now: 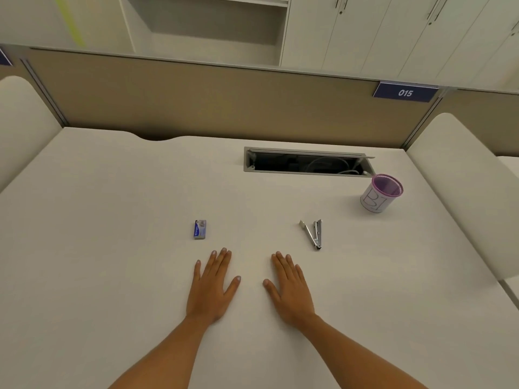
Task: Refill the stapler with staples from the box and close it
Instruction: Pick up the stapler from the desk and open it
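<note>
While both my left hand and right hand lie flat, fingers spread, on the white desk, staple box and opened stapler sit mid-frame, partition behind

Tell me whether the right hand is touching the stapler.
Apart. The head view shows bare table between the right hand, lying flat, and the open stapler beyond its fingertips.

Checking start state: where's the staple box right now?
In the head view, the staple box lies on the desk left of centre, just beyond the left hand, with the open stapler well to its right.
</note>
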